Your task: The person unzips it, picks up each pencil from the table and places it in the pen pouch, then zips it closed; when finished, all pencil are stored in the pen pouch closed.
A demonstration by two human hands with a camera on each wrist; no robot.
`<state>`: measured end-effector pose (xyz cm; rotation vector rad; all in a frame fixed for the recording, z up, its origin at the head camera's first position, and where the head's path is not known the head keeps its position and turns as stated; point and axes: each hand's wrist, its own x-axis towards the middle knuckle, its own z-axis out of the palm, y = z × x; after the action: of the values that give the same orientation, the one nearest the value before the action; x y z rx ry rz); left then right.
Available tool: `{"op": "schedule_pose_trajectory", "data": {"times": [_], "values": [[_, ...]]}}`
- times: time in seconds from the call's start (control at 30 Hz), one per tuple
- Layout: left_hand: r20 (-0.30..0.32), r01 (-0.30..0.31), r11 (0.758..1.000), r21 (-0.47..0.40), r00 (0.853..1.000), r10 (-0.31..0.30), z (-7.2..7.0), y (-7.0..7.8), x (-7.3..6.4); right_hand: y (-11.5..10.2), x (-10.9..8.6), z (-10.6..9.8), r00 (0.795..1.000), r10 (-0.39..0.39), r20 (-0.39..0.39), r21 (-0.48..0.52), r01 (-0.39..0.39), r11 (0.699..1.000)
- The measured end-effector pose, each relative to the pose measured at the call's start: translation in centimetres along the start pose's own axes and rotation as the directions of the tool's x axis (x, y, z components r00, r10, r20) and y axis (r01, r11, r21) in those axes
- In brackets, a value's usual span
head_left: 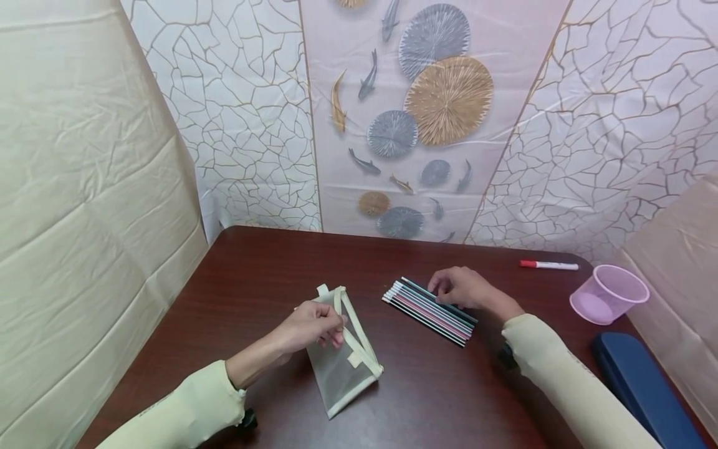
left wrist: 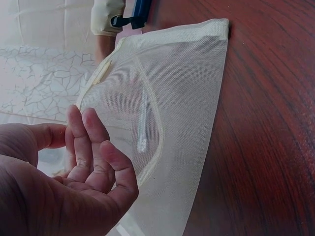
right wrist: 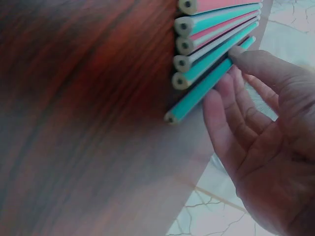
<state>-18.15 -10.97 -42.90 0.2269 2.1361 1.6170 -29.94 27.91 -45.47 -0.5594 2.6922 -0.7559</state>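
Note:
My left hand (head_left: pixel 311 324) pinches the edge of a cream mesh zip pouch (head_left: pixel 328 368) between thumb and fingers. In the left wrist view the pouch's mesh (left wrist: pixel 197 98) bulges, its top edge held up, and pencils show faintly through it. To the right, a row of unsharpened pencils (head_left: pixel 423 312) lies side by side on the table, slanting down to the right. My right hand (head_left: pixel 462 288) is at the row's far side. Its thumb and fingers pinch a teal pencil (right wrist: pixel 197 96), which lies a little apart from the others in the right wrist view.
On the brown table (head_left: pixel 269 262), a red-capped white marker (head_left: pixel 550 265) lies at the back right. A pink mesh pen cup (head_left: pixel 608 296) stands near the right edge, and a long dark blue case (head_left: pixel 645 386) lies in front of it. A patterned backdrop (head_left: pixel 387 187) hangs behind.

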Motion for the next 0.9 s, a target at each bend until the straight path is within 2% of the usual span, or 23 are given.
{"op": "schedule_pose_trajectory", "data": {"times": [0.2, 0.37, 0.47, 0.63, 0.7, 0.8, 0.83, 0.9], "values": [[0.0, 0.014, 1.0, -0.002, 1.0, -0.014, 0.1, -0.2, 0.3, -0.5, 0.4, 0.1, 0.998, 0.053, 0.017, -0.053, -0.052, 0.997], [-0.004, 0.017, 1.0, -0.002, 1.0, -0.017, 0.2, -0.1, 0.4, -0.6, 0.7, -0.4, 0.999, 0.039, -0.004, -0.126, -0.039, 0.991], [0.002, 0.016, 1.0, 0.0, 1.0, -0.016, 0.2, -0.1, 0.5, -0.8, 0.6, -1.0, 0.999, 0.02, -0.044, -0.147, -0.026, 0.989], [0.003, 0.008, 1.0, -0.001, 1.0, -0.008, 0.4, -0.1, 0.6, -2.2, 0.5, -1.7, 0.983, -0.027, -0.182, -0.143, 0.001, 0.99], [-0.003, 0.002, 1.0, -0.003, 1.0, -0.002, 0.4, -0.1, 0.7, -3.2, 0.6, -1.7, 0.973, -0.051, -0.227, -0.088, 0.031, 0.996], [-0.006, -0.01, 1.0, -0.004, 1.0, 0.01, 0.6, -0.1, 0.9, -4.7, 0.4, -1.3, 0.963, -0.069, -0.26, 0.091, 0.096, 0.991], [-0.007, -0.015, 1.0, -0.002, 1.0, 0.015, 0.6, -0.1, 1.0, -5.4, 0.3, -1.1, 0.962, -0.07, -0.265, 0.167, 0.117, 0.979], [-0.007, -0.022, 1.0, -0.001, 1.0, 0.022, 0.7, 0.0, 1.2, -6.7, 0.2, -0.7, 0.96, -0.068, -0.271, 0.329, 0.159, 0.931]]}}
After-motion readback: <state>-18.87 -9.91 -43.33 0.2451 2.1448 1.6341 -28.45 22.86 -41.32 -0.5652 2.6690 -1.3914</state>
